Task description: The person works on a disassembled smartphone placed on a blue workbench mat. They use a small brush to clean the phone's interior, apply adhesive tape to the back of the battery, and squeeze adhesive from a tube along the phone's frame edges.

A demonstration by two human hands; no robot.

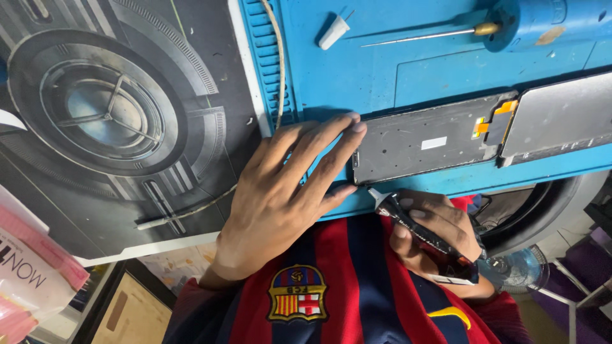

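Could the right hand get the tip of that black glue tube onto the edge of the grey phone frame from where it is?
Probably yes. The right hand holds the black tube with its nozzle just off the grey frame's near corner, nothing between them. The left hand rests on the frame's end, beside that path.

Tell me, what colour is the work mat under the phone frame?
The work mat is bright blue, seen best in the head view.

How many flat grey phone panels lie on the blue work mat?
2. One grey phone frame panel lies under the left hand's fingertips; a second, smoother grey panel sits to its right, joined by an orange flex cable. None appear hidden.
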